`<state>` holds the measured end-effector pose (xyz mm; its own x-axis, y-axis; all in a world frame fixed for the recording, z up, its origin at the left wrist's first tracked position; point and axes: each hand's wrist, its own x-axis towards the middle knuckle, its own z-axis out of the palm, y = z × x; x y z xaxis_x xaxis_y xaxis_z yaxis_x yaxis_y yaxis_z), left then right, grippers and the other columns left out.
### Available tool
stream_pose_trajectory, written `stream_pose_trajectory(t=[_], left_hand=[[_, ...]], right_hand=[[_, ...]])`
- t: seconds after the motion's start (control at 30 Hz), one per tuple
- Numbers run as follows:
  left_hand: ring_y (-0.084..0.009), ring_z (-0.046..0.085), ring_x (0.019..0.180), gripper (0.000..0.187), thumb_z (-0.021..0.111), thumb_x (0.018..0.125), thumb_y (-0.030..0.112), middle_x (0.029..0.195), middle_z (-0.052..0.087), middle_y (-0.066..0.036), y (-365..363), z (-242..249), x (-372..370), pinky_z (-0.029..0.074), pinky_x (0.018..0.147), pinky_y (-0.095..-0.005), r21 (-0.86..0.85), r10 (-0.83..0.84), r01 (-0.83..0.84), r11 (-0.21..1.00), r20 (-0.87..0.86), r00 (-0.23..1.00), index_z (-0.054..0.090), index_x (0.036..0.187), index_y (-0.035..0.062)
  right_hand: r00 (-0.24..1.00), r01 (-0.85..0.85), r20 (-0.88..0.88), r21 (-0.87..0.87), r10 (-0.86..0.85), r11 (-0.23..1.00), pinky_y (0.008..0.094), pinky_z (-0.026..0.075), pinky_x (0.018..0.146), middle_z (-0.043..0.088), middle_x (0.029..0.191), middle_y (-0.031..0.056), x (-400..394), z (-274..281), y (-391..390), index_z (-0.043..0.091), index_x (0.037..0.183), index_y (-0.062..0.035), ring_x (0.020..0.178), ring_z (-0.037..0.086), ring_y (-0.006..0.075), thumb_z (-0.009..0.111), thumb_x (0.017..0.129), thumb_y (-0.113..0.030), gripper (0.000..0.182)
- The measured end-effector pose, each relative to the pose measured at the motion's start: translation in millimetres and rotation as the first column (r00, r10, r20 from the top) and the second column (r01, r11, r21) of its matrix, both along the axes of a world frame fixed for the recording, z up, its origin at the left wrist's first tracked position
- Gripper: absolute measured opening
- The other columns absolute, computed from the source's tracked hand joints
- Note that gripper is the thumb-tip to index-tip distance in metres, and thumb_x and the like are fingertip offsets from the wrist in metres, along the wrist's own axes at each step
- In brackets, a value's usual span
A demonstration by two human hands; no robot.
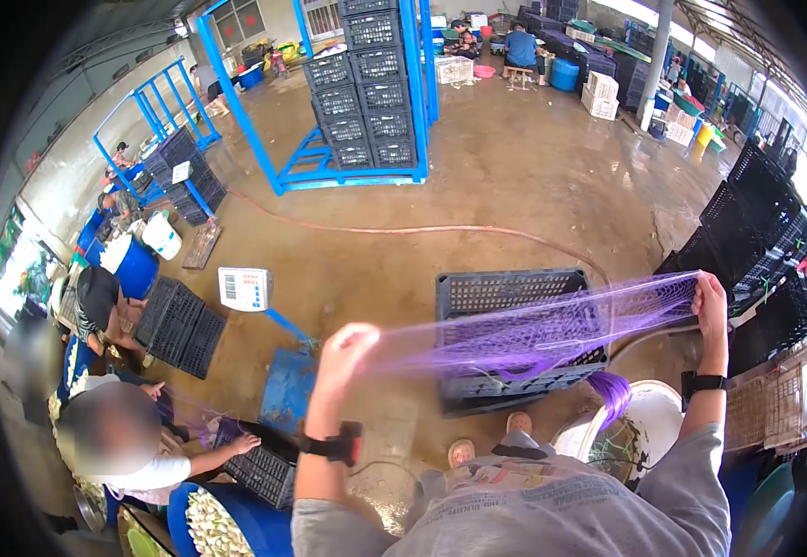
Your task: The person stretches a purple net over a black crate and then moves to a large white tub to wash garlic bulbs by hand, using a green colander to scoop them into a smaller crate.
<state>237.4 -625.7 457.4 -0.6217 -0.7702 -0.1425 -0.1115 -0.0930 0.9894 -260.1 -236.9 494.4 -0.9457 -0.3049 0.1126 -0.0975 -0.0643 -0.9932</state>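
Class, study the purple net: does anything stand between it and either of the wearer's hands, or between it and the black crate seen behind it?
Nothing visible does. The left hand and right hand hold the purple net stretched between them, and no other thing shows between it and the black crate.

The net [650, 311] looks like sheer plastic mesh, the crate [515, 291] matt plastic, the frame [244, 111] painted metal, the floor [515, 186] glossy.

Observed one purple net [552, 336], open mesh, see-through. Stretched lengthwise from 9 to 3 o'clock, suspended over black crate [501, 291]. Denser along 6 o'clock edge; blurred toward 9.
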Motion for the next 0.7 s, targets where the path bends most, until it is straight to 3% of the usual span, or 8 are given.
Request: stream_pose_trajectory(t=[0.03, 0.07, 0.23, 0.33, 0.47, 0.5, 0.6, 0.7], left_hand=[[-0.0030, 0.050, 0.065, 0.015, 0.065, 0.079, 0.019, 0.074, 0.060, 0.002, -11.6, -7.4, 7.6, 0.041, 0.057, -0.0206, -0.333, -0.110, 0.137, 0.933, 0.099, 0.989, 0.064, 0.083, 0.0049], [-0.0042, 0.051, 0.066, 0.016, 0.065, 0.078, 0.018, 0.072, 0.061, 0.001, -18.2, -0.3, 15.7, 0.042, 0.057, -0.0219, -0.432, -0.092, 0.215, 0.876, 0.288, 0.953, 0.065, 0.082, 0.0035], [-0.0060, 0.050, 0.061, 0.017, 0.059, 0.082, 0.021, 0.066, 0.058, 0.001, -36.4, 7.5, 11.3, 0.041, 0.055, -0.0219, -0.287, -0.181, 0.309, 0.907, 0.397, 0.900, 0.064, 0.079, 0.0041], [-0.0053, 0.046, 0.053, 0.019, 0.056, 0.085, 0.023, 0.059, 0.052, 0.003, -44.5, -19.8, -12.4, 0.037, 0.049, -0.0203, -0.471, 0.021, 0.126, 0.873, 0.296, 0.955, 0.063, 0.081, 0.0052], [-0.0028, 0.036, 0.041, 0.018, 0.057, 0.085, 0.024, 0.049, 0.042, 0.006, -46.9, -54.9, -46.0, 0.028, 0.038, -0.0200, 0.195, 0.112, -0.113, 0.974, 0.020, 0.994, 0.062, 0.088, 0.0072], [-0.0023, 0.037, 0.041, 0.019, 0.060, 0.084, 0.026, 0.050, 0.044, 0.007, -48.3, -63.5, -53.8, 0.027, 0.037, -0.0196, 0.204, 0.132, -0.140, 0.969, 0.053, 0.990, 0.063, 0.083, 0.0079], [-0.0012, 0.036, 0.041, 0.020, 0.061, 0.083, 0.028, 0.052, 0.046, 0.007, -65.2, -107.0, -71.4, 0.025, 0.037, -0.0189, 0.033, 0.152, -0.167, 0.985, 0.276, 0.949, 0.065, 0.078, 0.0085], [-0.0227, 0.055, 0.053, 0.030, 0.060, 0.081, 0.033, 0.061, 0.060, -0.009, -95.4, -173.3, -104.5, 0.042, 0.050, -0.0309, -0.441, 0.390, -0.180, 0.879, 0.452, 0.802, 0.065, 0.078, 0.0037]], right_hand=[[0.994, 0.091, -0.052, 0.011, -0.091, 0.996, 0.0182, 0.029, 0.033, 0.042, 0.056, -0.0051, -11.1, -5.5, 8.0, 0.055, 0.084, -0.0075, 0.040, 0.037, 0.0035, 0.056, 0.087, -0.016, 0.009], [0.978, 0.185, -0.105, 0.020, -0.182, 0.982, 0.0183, 0.028, 0.032, 0.041, 0.055, -0.0054, -21.4, -10.7, 17.8, 0.055, 0.083, -0.0076, 0.040, 0.036, 0.0035, 0.056, 0.087, -0.016, 0.009], [0.917, 0.370, -0.141, -0.048, -0.373, 0.928, 0.0172, 0.024, 0.032, 0.039, 0.055, -0.0069, -32.2, -24.5, 20.6, 0.056, 0.082, -0.0103, 0.039, 0.032, 0.0015, 0.060, 0.085, -0.019, 0.010], [0.975, 0.207, -0.103, 0.093, -0.197, 0.974, 0.0173, 0.024, 0.031, 0.040, 0.054, -0.0061, -35.1, -25.0, 20.7, 0.056, 0.082, -0.0101, 0.038, 0.033, 0.0019, 0.056, 0.087, -0.025, 0.015], [0.991, 0.115, -0.107, 0.423, -0.077, 0.899, 0.0191, 0.022, 0.032, 0.039, 0.050, -0.0066, -53.1, -48.1, 18.9, 0.054, 0.069, -0.0110, 0.035, 0.030, 0.0027, 0.052, 0.088, -0.027, 0.025], [0.988, 0.138, -0.126, 0.444, -0.091, 0.885, 0.0193, 0.021, 0.033, 0.038, 0.050, -0.0068, -65.8, -61.7, 22.2, 0.054, 0.068, -0.0109, 0.036, 0.030, 0.0025, 0.053, 0.088, -0.026, 0.025], [0.942, 0.293, -0.297, 0.494, -0.157, 0.819, 0.0223, 0.034, 0.052, 0.046, 0.055, -0.0035, -115.8, -123.8, 25.7, 0.056, 0.064, -0.0038, 0.057, 0.039, 0.0043, 0.060, 0.082, -0.021, 0.025], [0.996, 0.038, -0.091, 0.643, 0.027, 0.765, 0.0233, 0.037, 0.052, 0.050, 0.057, -0.0023, -131.7, -171.5, -15.8, 0.059, 0.071, -0.0027, 0.056, 0.043, 0.0058, 0.061, 0.080, -0.020, 0.020]])
